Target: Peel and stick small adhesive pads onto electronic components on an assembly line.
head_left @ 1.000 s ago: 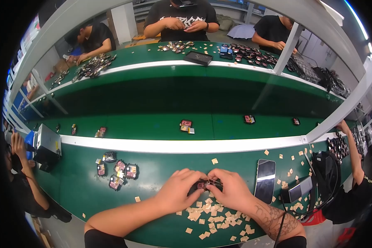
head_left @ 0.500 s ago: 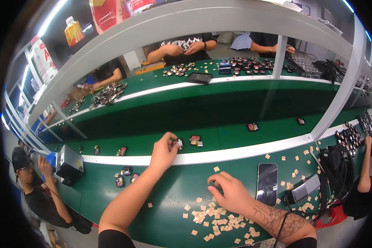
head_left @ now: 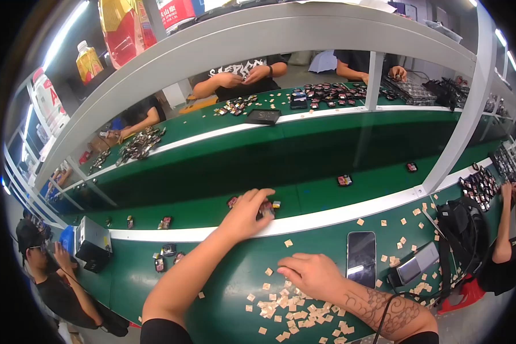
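My left hand (head_left: pixel 247 217) reaches over the far green belt, its fingers curled down round a small black-and-red electronic module (head_left: pixel 266 210). The fingers cover most of that module. Just left of the fingertips, a second red-and-black module (head_left: pixel 232 202) lies on the belt, partly behind the hand. Above the near worktop, my right hand (head_left: pixel 312 274) is closed, thumb and fingers pressed together; whatever they may hold is hidden. Beneath it spreads a loose heap of small square tan pieces (head_left: pixel 292 309).
A white rail (head_left: pixel 327 217) divides belt and worktop. A phone (head_left: pixel 361 258), a grey box-shaped device (head_left: pixel 417 265) and a black bag (head_left: pixel 463 232) lie to the right. Several modules (head_left: pixel 168 250) sit left of my forearm. A grey frame (head_left: pixel 269 35) spans overhead. Co-workers sit around.
My left hand has shifted right and its fingers now cover the module there; another module shows on the belt to its left. My right hand's fingers have closed together. The view has shifted slightly.
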Motion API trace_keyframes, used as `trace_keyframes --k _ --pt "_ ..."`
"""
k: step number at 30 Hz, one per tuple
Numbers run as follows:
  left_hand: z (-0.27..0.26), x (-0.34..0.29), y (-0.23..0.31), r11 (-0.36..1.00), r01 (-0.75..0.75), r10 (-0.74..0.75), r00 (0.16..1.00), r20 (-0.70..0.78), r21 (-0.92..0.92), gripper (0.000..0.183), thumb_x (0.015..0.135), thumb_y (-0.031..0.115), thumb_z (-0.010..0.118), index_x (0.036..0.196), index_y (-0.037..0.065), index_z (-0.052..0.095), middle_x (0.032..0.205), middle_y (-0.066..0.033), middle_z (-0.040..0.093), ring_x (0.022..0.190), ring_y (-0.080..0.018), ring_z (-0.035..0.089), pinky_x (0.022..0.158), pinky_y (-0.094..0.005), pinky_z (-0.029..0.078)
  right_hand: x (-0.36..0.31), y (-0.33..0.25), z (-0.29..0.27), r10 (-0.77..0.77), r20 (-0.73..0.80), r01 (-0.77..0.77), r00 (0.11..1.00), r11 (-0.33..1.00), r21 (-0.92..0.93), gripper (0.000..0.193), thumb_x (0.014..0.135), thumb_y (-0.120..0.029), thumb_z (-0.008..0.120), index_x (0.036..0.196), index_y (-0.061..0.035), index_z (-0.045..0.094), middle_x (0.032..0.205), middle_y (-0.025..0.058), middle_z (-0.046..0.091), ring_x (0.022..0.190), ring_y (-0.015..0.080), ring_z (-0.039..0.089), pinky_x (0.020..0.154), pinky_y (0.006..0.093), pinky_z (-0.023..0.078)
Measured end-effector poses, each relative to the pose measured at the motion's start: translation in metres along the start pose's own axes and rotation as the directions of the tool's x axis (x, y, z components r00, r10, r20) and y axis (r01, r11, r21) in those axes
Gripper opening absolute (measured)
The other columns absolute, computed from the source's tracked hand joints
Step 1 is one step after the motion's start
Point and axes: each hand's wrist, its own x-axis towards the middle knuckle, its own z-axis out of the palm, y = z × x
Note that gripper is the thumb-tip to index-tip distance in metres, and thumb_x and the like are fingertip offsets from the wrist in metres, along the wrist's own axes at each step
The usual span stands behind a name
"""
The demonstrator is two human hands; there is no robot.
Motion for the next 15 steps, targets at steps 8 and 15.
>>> trace_keyframes --k 8,15 --pt "0.014 -0.088 0.064 0.968 -0.072 0.086 0.995 0.049 -0.242 0.059 0.083 0.014 0.087 0.138 0.006 0.065 0.123 -0.0145 0.062 0.113 -0.0338 0.063 0.097 -0.0412 0.055 0.004 0.005 -0.003 -0.074 -0.08 0.082 0.994 0.99 0.114 0.027 0.097 -0.003 0.067 0.125 -0.0006 0.067 0.107 0.0141 0.055 0.083 0.0339 0.065 0.071 0.0444 0.055" --pt "0.004 -0.106 0.04 0.943 -0.045 0.089 0.989 0.119 -0.328 0.066 0.088 0.012 0.084 0.148 0.008 0.058 0.134 -0.0151 0.063 0.117 -0.0378 0.062 0.105 -0.0445 0.052 0.013 -0.013 -0.017 -0.061 -0.054 0.061 0.997 0.998 -0.015 0.024 0.091 -0.003 0.081 0.115 -0.0063 0.08 0.089 0.0065 0.071 0.073 0.0249 0.073 0.065 0.0355 0.059"
